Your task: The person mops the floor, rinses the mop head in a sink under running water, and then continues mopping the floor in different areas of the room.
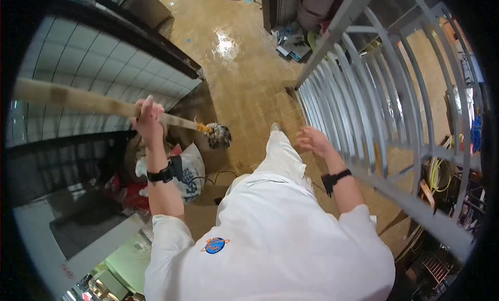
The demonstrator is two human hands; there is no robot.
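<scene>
My left hand [149, 119] is wrapped around the long wooden handle of a mop [179, 121]. From my fist the handle runs back to the left edge of view, growing thicker toward the camera. At its other end the mop head [220, 137], with dark and pale strands and an orange-yellow binding, hangs out over the brown floor. My right hand [313, 140] holds nothing; its fingers are loosely curled and apart. It hangs beside my leg, nearest to the metal bar frame [353, 109] on the right.
Wet, shiny tiles cover the floor [236, 83] ahead. To the left stands a white tiled wall [109, 57], with a white sack [192, 171] and red bags below it. Boxes [293, 47] lie by the far doorway. A yellow hose [441, 176] hangs behind the bars.
</scene>
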